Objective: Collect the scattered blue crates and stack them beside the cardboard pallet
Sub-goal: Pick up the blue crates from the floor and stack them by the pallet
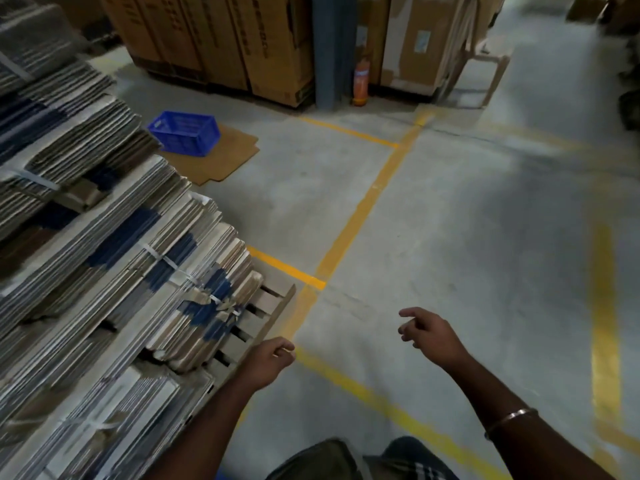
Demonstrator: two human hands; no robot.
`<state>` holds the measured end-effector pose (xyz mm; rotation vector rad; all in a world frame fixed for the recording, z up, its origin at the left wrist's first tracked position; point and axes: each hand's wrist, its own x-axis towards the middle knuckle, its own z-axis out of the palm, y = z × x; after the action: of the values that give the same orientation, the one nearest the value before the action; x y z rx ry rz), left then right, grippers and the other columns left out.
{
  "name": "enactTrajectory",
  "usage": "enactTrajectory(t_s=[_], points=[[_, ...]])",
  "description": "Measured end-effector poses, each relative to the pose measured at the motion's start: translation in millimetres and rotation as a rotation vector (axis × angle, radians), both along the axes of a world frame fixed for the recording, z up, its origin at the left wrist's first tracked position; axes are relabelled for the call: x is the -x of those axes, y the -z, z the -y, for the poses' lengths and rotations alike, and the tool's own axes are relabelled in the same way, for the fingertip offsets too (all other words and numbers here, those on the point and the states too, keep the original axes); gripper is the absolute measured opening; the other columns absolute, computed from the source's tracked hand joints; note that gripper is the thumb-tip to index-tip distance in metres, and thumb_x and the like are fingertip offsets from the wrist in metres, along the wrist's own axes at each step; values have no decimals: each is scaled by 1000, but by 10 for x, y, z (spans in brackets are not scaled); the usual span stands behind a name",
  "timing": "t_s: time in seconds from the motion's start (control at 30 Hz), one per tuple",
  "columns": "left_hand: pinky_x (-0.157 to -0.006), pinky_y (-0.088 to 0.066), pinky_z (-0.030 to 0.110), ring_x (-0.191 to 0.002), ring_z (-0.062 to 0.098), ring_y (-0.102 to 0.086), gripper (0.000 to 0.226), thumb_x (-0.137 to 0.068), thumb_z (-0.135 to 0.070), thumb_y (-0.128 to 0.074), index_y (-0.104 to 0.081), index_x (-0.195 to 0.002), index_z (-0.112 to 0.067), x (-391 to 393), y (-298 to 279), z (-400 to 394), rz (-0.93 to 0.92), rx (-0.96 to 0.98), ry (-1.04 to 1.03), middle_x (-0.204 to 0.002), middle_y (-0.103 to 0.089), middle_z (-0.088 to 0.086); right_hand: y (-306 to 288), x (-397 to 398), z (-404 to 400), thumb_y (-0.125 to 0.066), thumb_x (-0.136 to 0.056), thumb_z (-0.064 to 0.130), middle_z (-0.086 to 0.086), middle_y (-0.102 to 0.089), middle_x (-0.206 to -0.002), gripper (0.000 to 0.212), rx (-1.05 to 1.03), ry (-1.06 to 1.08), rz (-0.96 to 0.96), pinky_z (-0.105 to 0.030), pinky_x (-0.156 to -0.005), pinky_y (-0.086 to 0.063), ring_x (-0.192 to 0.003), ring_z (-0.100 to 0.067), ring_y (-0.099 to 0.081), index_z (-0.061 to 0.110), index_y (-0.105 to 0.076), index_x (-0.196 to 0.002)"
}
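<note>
One blue plastic crate [185, 132] stands upright on a flat sheet of cardboard [221, 161] on the floor, far ahead at the left. It sits beside the tall stack of strapped, flattened cartons [104, 254] on a cardboard pallet [266, 313]. My left hand [272, 356] hangs near the pallet's corner, fingers loosely curled, holding nothing. Over the bare concrete floor, my right hand [427, 332] is empty with relaxed fingers. Both hands are well short of the crate.
Yellow floor lines [360, 216] cross the grey concrete. Tall brown cartons [221, 39] stand at the back, flanking a blue-grey column [329, 50] with a red fire extinguisher [361, 83] at its foot. More cartons [422, 39] are at the back right.
</note>
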<state>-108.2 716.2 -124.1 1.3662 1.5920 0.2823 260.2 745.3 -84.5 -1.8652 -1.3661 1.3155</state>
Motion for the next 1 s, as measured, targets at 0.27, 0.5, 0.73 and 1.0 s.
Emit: enactTrajectory(t_s=[0.27,0.5,0.73,1.0], points=[[-88,-53,33,-104,13,-63,13,-93,-39,-66,-63,-105,-38,5,41,-1386,6,76,-33,-112,-66,-4,189,20,-1533,-63,-89,7,-5,-73,-85,41,0,-69,5,-26,-68,-49,-73,-14,-73,31,-57,-122],[-88,-53,36,-97,19,-66,26,-77,-43,-67,-70,-99,-30,-136,67,-2653,-13,116,-223,-101,-70,1,334,-115,-3229,-61,-88,9,-3,-75,-83,38,78,-220,33,-36,-73,-56,-78,-16,-73,28,-61,-121],[-79,-49,24,-99,16,-65,19,-93,-16,-67,-69,-111,-14,-97,-98,-3879,-30,90,-423,-106,-70,1,358,238,-5151,-67,-83,10,-6,-75,-79,32,128,-428,89,-41,-73,-56,-81,-23,-72,22,-67,-113],[-86,-49,31,-107,19,-66,25,-91,-30,-71,-69,-113,-17,546,388,-5131,-43,206,-581,-114,-70,2,617,1300,-7040,-67,-77,22,-3,-76,-78,27,128,-556,32,-39,-70,-57,-77,-23,-73,26,-71,-104]])
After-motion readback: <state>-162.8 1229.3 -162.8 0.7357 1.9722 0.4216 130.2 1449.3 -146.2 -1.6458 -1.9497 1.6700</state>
